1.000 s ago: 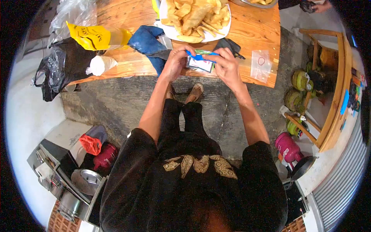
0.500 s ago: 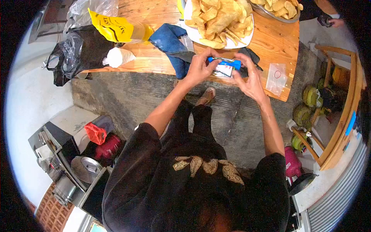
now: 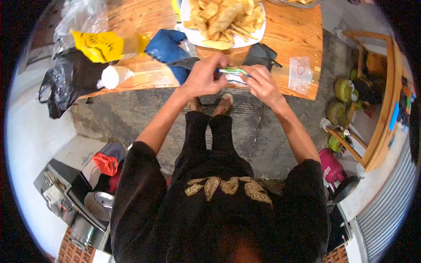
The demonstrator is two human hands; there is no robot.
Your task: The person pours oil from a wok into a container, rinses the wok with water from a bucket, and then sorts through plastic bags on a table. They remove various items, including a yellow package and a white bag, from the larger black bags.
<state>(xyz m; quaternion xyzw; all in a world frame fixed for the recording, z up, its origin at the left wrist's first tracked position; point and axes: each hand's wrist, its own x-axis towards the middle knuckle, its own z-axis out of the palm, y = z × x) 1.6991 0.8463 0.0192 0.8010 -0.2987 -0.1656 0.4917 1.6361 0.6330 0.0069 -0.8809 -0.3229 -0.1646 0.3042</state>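
Over the table's near edge, both hands hold a small shiny packet point(image 3: 235, 77) with white, blue and green showing on it. My left hand point(image 3: 202, 75) grips its left end, thumb and fingers bent around it. The fingers of my right hand point(image 3: 263, 84) are curled over the right end and cover part of it. Just beyond my hands lie a dark grey cloth-like item point(image 3: 259, 56) and a blue cloth point(image 3: 163, 47). Behind them, potato chips point(image 3: 224, 19) are heaped on a white plate point(image 3: 253, 40).
On the wooden table point(image 3: 287, 33) are a flat clear plastic bag point(image 3: 301, 78) with a red circle, a yellow packet point(image 3: 97, 47), a white wrapped roll point(image 3: 115, 77) and a black plastic bag point(image 3: 72, 74). Green gas cylinders point(image 3: 343, 91) stand at right beside a wooden frame point(image 3: 382, 105).
The camera view has shifted, so the table appears further left. My right fingers have closed over the packet's blue right end, and a green edge now shows. Another person's hand at upper right has left view.
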